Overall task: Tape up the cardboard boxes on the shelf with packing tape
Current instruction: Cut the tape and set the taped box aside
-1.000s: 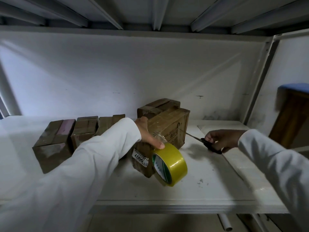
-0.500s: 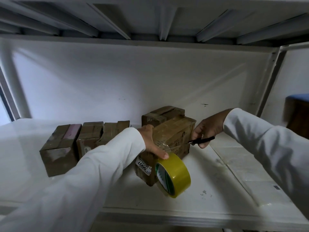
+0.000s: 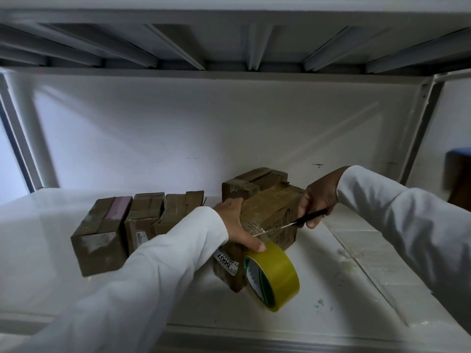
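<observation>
A brown cardboard box (image 3: pixel 270 212) with a white label lies in the middle of the white shelf (image 3: pixel 331 301). My left hand (image 3: pixel 235 225) holds a yellow roll of packing tape (image 3: pixel 276 276) at the box's near end, thumb on the roll's top. A clear strip of tape runs from the roll up onto the box. My right hand (image 3: pixel 316 200) grips black-handled scissors (image 3: pixel 303 220), whose blades point left and reach the tape strip. A second taped box (image 3: pixel 254 182) stands right behind the first.
Three more brown boxes (image 3: pixel 119 225) stand side by side to the left. The shelf's white back wall is close behind, and the ribbed underside of the upper shelf hangs overhead. A metal upright (image 3: pixel 418 138) bounds the right side. A dark stool with a blue top (image 3: pixel 458 174) stands beyond it.
My right hand lifted the scissors off the shelf, swung them left to the box and brought the blades to the tape strip. My left hand stayed on the roll.
</observation>
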Motion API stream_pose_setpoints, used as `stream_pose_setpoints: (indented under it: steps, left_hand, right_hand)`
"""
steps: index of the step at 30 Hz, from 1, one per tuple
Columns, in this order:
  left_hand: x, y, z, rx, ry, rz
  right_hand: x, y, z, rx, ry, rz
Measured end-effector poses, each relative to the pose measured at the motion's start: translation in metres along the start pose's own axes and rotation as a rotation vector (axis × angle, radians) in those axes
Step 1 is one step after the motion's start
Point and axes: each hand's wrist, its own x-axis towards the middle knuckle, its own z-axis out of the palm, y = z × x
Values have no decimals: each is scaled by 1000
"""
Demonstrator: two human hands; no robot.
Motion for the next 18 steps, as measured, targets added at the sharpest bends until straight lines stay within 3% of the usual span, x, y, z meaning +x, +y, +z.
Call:
stream_pose_setpoints:
  steps: [8, 10, 13, 16, 18]
  left_hand:
    - [2, -6, -1, -39, -13, -19]
    - [4, -6, -1, -47, -20, -24]
    - [8, -3, -1, -20, -36, -22]
    - [10, -7, 0, -41, -46, -39]
    - [10, -13, 0, -68, -35, -50]
  right_hand:
    - [-3, -8, 1, -80, 132, -74]
    - [-6, -7, 0, -83, 68, -55]
    - [-5, 7, 6, 23, -59, -65]
    - [-3, 41, 21, 208, 10, -57]
    - [2, 64, 42, 265, 82, 53]
